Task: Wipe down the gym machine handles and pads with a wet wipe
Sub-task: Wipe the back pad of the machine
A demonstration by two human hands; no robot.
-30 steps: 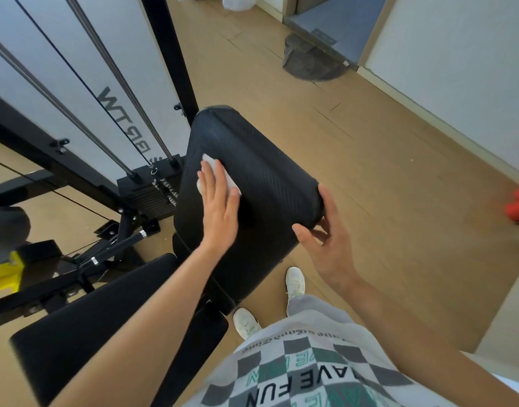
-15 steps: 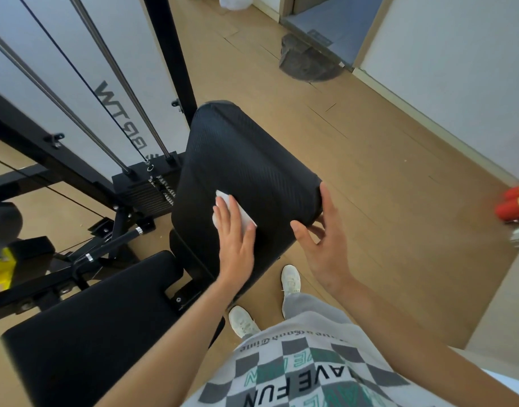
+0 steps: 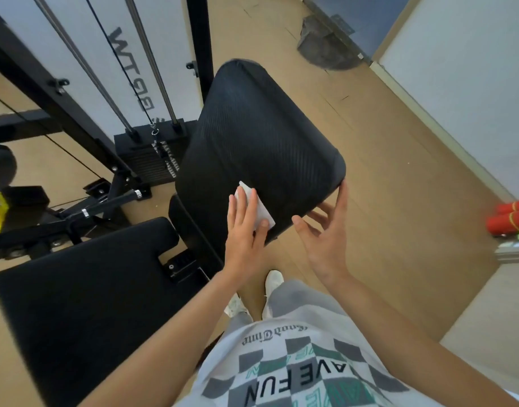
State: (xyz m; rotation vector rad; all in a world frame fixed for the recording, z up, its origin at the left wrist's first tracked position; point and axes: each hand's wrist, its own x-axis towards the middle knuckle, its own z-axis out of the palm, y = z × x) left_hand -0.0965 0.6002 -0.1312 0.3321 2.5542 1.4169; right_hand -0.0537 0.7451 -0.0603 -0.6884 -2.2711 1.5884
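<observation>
Left hand [image 3: 243, 230], fingers together, pressed white wet wipe [image 3: 262, 210] onto black textured pad [image 3: 261, 136]. Right hand [image 3: 325, 230], fingers spread, steadied it. Strokes should overlap.

1. Your wet wipe [image 3: 261, 208] is a small white rectangle lying flat against the back pad, near its lower edge. It is pressed there under the straight fingers of your left hand [image 3: 245, 230]. Its upper corner and right edge show past the fingers.
2. The back pad [image 3: 261, 136] is black and thick, with a fine ribbed texture and rounded corners. It tilts steeply up and away from you. Your right hand [image 3: 325, 233], fingers spread, touches its lower right corner with the fingertips.
3. The seat pad [image 3: 84, 295] is black, smooth and roughly level. It sits just beside the back pad's lower left edge, with a narrow gap between them.
</observation>
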